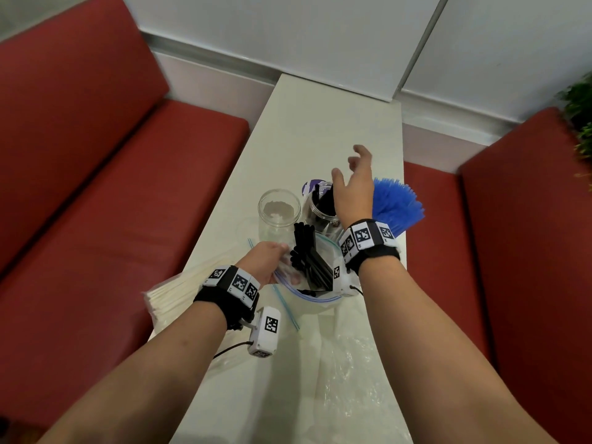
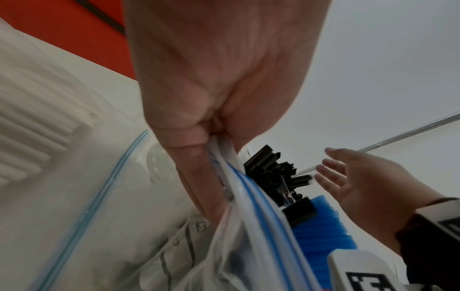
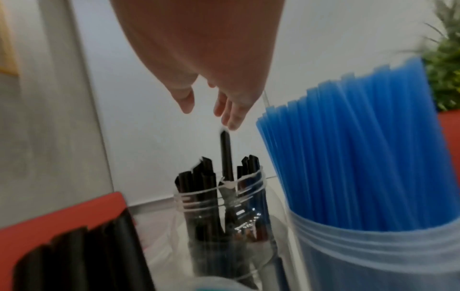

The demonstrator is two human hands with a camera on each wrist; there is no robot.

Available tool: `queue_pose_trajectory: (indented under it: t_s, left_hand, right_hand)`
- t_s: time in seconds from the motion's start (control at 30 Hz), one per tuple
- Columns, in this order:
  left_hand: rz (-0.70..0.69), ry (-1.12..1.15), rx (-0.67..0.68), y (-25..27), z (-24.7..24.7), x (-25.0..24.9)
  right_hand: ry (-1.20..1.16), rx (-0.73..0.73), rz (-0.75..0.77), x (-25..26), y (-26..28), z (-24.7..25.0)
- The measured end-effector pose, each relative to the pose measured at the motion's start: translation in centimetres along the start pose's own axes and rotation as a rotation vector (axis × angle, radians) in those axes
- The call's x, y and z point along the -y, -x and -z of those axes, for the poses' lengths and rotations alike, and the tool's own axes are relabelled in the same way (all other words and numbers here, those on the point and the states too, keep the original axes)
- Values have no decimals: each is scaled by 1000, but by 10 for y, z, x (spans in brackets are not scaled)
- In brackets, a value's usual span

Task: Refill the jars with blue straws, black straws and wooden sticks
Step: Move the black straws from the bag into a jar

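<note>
My left hand pinches the rim of a clear zip bag, seen close in the left wrist view as hand on bag. A bundle of black straws sticks out of that bag. My right hand hovers open, fingers spread, over a clear jar holding several black straws. In the right wrist view the right hand has its fingertips just above one taller black straw standing in the jar. An empty jar stands to its left. Blue straws fill a jar on the right.
A bag of white wrapped sticks lies by the table's left edge. Crumpled clear plastic lies near me. The narrow white table runs between two red benches. A green plant is at far right.
</note>
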State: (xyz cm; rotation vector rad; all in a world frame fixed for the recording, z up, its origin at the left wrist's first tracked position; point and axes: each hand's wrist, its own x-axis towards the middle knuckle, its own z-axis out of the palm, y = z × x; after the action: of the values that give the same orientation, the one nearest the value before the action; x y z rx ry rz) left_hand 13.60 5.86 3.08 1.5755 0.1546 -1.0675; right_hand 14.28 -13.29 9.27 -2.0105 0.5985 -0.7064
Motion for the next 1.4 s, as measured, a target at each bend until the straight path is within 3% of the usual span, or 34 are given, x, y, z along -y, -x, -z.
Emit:
queue_pose_trajectory:
  t_s: [0.07, 0.2, 0.27, 0.37, 0.43, 0.5, 0.57, 0.63, 0.8, 0.9, 1.0, 1.1, 1.4]
  left_hand:
    - [-3, -2, 7, -1, 0, 0]
    - [2, -6, 33, -1, 1, 3]
    - [5, -7, 43, -1, 2, 4]
    - [6, -6, 36, -2, 4, 4]
    - [6, 11, 28, -4, 3, 4]
    - [2, 9, 11, -2, 2, 3]
    - [-13, 8, -5, 2, 1, 3]
    - [-20, 24, -3, 5, -2, 4]
    - [-24, 150, -44, 7, -6, 6]
    - [-23, 244, -42, 11, -11, 3]
    - [0, 311, 0, 14, -13, 3]
    - [-13, 298, 27, 15, -13, 6]
    - [-67, 230, 39, 24, 0, 2]
  right_hand:
    - [188, 148, 86, -5, 2, -9]
    - [711, 523, 68, -24, 19, -22]
    - [657, 542, 94, -20, 20, -19]
    - [331, 318, 185, -6, 22, -6]
    - [108, 220, 123, 1, 31, 9]
    - [-77, 358, -67, 2, 47, 24]
    - [-88, 596, -207, -5, 66, 31]
    - [58, 760, -263, -16, 85, 34]
    - [433, 1002, -249, -43, 119, 37]
    - [436, 981, -225, -52, 136, 35]
    - [334, 866, -249, -56, 147, 28]
    - [273, 727, -199, -57, 155, 25]
    - [136, 613, -175, -51, 165, 21]
